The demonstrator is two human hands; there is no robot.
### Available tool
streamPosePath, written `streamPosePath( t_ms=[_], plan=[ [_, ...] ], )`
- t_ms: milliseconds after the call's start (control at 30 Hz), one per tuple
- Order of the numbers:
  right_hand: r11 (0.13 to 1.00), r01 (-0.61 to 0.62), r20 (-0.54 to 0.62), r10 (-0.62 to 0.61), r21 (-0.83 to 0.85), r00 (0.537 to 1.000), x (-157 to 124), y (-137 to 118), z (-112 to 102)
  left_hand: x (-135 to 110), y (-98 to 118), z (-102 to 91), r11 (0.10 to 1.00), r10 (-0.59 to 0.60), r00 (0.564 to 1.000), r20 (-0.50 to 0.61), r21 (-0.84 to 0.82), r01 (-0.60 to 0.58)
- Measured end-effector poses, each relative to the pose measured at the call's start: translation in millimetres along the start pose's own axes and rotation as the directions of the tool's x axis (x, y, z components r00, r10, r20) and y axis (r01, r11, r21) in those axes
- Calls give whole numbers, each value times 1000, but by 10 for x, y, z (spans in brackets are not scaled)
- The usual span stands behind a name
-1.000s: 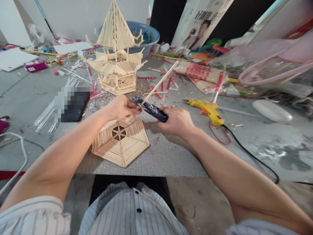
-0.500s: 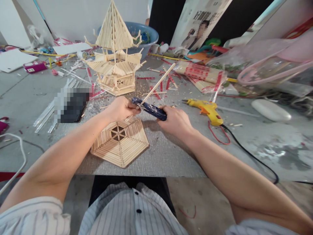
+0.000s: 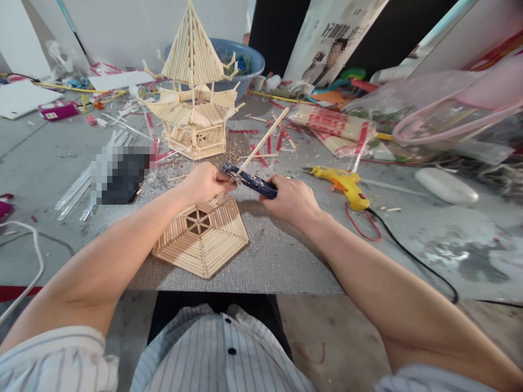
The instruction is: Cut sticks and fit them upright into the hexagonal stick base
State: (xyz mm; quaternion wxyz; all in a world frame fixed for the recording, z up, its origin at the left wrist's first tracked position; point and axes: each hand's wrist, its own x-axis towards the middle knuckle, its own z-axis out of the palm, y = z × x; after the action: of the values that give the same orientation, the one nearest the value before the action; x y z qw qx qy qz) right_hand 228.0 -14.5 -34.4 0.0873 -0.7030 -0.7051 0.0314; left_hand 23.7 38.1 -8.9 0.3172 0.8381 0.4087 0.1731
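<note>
My left hand point(image 3: 205, 182) is closed on a thin wooden stick point(image 3: 265, 135) that slants up to the right. My right hand point(image 3: 292, 199) grips blue-handled cutters point(image 3: 252, 181), whose tip meets the stick close to my left fingers. Both hands hover just above a flat hexagonal roof piece of glued sticks point(image 3: 201, 235) lying on the grey mat point(image 3: 281, 261).
A stick pagoda model point(image 3: 193, 87) stands behind the hands. A yellow glue gun point(image 3: 342, 183) with a black cord lies to the right. A dark phone point(image 3: 122, 177) lies left. Packs of sticks point(image 3: 333, 125), a blue basin point(image 3: 241, 57) and scraps crowd the back.
Both hands, the cutters and the stick have stayed almost in place; the view shifted only slightly.
</note>
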Motion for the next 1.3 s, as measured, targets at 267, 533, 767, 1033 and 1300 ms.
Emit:
streamPosePath(
  t_ms=[267,533,767,1033,1300],
  plan=[
    [1000,-9,-4,9,-4,1000,12,-19,-15,10,-2,10,1000,-13,1000,-10,-23,12],
    [1000,-18,6,18,-9,1000,36,-28,-20,18,2,17,999,-38,999,-36,-30,37],
    [999,-27,-2,26,-22,1000,46,-17,2,20,2,19,999,-19,998,-52,-38,17],
    [999,-31,15,31,-30,999,61,-31,-16,21,19,16,998,-63,997,-48,-18,62],
    [999,-31,8,31,-28,999,54,-20,-1,11,22,11,997,-74,996,-50,-24,73]
  ],
)
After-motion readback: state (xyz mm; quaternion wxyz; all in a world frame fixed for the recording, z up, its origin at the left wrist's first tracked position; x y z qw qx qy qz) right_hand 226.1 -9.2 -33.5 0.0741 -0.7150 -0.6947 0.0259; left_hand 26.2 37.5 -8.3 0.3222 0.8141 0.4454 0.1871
